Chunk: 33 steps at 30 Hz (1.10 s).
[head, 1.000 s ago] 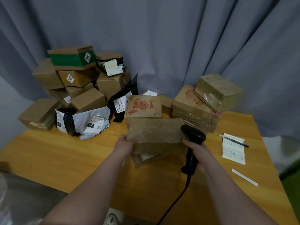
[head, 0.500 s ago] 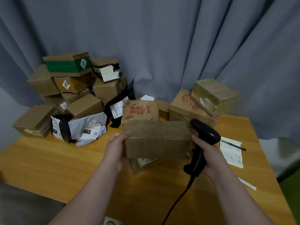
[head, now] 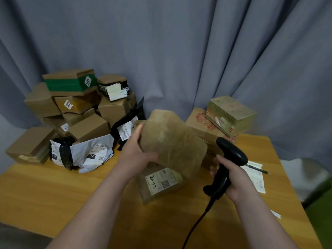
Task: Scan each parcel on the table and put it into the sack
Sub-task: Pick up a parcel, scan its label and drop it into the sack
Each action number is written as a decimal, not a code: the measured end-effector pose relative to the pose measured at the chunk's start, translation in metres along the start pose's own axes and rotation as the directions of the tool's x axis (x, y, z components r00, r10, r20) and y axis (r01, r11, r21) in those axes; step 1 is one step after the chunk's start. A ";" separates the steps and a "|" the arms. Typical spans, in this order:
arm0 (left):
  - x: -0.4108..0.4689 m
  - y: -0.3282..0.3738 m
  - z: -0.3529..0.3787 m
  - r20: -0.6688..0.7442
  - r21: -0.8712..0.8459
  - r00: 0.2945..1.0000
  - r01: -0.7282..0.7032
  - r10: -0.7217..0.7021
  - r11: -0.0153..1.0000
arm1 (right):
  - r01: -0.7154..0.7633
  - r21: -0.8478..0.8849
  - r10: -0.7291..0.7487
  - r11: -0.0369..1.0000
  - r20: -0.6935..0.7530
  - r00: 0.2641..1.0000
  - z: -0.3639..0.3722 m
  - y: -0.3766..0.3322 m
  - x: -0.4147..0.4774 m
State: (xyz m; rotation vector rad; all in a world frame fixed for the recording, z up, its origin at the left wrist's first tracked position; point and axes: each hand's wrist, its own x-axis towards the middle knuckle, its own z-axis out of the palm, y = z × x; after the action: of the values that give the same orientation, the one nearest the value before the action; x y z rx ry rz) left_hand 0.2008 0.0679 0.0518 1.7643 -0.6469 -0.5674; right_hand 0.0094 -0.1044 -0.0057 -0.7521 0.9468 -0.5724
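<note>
My left hand grips a plain brown cardboard parcel by its left edge and holds it tilted in the air above the table; no label shows on the side facing me. My right hand holds a black corded barcode scanner by its handle, just right of the raised parcel. Under the parcel a flat brown parcel with a white label lies on the wooden table. The sack is out of view.
A heap of cardboard boxes and grey and black mailer bags fills the table's back left. Red-printed boxes are stacked at the back right. A paper sheet with a pen lies at the right edge. A grey curtain hangs behind.
My left hand has lifted the brown parcel off the flat one and turned it on end. My right hand has let go of the parcel and drawn the scanner back to the right.
</note>
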 end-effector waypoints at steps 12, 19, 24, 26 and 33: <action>0.011 -0.015 -0.002 0.273 0.405 0.962 -0.112 -0.003 0.908 | -0.078 -0.010 0.078 0.997 0.020 0.997 0.017 0.002 0.001; 0.025 -0.023 -0.037 0.243 0.491 0.942 0.088 -0.233 0.867 | -0.139 -0.097 0.138 0.986 -0.016 0.990 0.023 0.013 0.007; 0.021 -0.032 -0.043 0.267 0.181 0.902 0.300 -0.340 0.937 | -0.179 -0.086 0.180 0.980 0.016 0.983 0.030 0.020 0.006; 0.018 -0.032 -0.045 0.311 -0.050 0.890 0.366 -0.334 0.929 | -0.168 -0.079 0.170 0.983 0.014 0.985 0.031 0.017 0.004; 0.021 -0.023 -0.034 0.153 -0.351 0.888 0.459 -0.434 0.816 | -0.100 0.048 0.099 0.994 0.024 0.995 0.034 -0.008 -0.001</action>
State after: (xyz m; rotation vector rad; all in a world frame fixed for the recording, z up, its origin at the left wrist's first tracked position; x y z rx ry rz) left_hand 0.2418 0.0827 0.0376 1.5275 -0.1336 -1.0083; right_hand 0.0377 -0.0981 0.0131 -0.6623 0.9414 -0.4971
